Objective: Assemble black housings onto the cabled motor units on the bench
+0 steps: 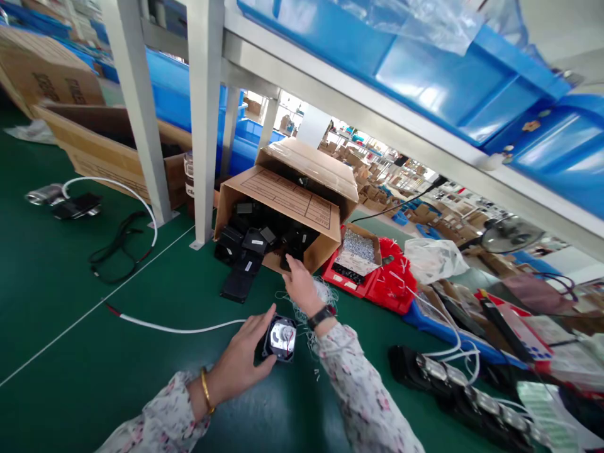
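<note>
My left hand (243, 355) is wrapped round the side of a small black square fan (281, 338) that lies on the green table with its silver hub label facing up. My right hand (298, 283), with a dark watch at the wrist, reaches forward into the mouth of a tipped cardboard box (287, 200); its fingers close on a black fan at the box's lower edge. Several more black fans (245, 251) spill out of the box onto the table. Thin white wires (325, 292) lie tangled by my right wrist.
White shelf posts (205, 119) stand left of the box. A white cable (179, 327) and black cables (120, 245) cross the table. Red trays (377, 277) and a row of finished fans (453, 384) sit to the right. Blue bins hang overhead.
</note>
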Action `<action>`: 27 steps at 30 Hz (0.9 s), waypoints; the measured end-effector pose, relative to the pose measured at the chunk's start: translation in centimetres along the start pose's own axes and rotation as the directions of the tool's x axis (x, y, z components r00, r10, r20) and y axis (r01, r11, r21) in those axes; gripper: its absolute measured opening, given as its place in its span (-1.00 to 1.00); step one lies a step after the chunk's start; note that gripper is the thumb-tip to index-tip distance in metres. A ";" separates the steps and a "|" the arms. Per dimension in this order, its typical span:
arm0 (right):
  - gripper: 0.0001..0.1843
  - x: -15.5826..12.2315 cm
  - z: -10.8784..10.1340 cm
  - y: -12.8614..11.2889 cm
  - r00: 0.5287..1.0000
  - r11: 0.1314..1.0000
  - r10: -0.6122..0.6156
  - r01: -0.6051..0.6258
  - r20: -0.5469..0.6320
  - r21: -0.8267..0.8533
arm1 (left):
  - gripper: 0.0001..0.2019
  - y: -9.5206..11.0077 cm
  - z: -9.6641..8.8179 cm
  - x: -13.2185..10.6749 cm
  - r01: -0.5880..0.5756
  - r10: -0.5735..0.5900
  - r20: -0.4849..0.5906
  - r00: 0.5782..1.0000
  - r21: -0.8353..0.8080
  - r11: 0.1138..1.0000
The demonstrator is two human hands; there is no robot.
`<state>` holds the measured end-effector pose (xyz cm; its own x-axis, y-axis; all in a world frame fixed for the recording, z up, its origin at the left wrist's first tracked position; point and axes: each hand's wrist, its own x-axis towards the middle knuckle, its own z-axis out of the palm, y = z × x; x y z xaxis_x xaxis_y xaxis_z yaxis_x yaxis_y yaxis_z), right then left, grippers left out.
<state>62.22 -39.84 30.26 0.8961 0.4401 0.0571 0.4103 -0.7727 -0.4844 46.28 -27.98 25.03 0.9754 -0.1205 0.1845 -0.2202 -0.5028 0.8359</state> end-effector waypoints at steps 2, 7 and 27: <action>-0.66 1.7 1.1 -0.9 0.999 0.996 0.032 -0.033 -0.017 -0.082 | -0.16 -0.5 0.2 -0.2 -0.001 0.001 0.005 1.000 -0.013 1.000; -0.87 -1.0 -0.2 -0.6 0.995 0.996 0.048 -0.054 -0.083 -0.074 | -0.06 -1.4 0.5 0.1 0.056 -0.054 0.029 0.998 -0.068 0.996; -0.23 -30.0 -3.9 13.9 0.825 0.834 0.526 -0.548 -0.207 -0.063 | -0.21 -0.8 0.4 1.1 0.187 -0.186 0.071 0.980 -0.005 0.982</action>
<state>41.72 -65.58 25.24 0.9900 -0.1386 -0.0271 -0.1384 -0.9145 -0.3802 47.49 -28.06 24.38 0.9963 -0.0857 -0.0114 -0.0342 -0.5121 0.8582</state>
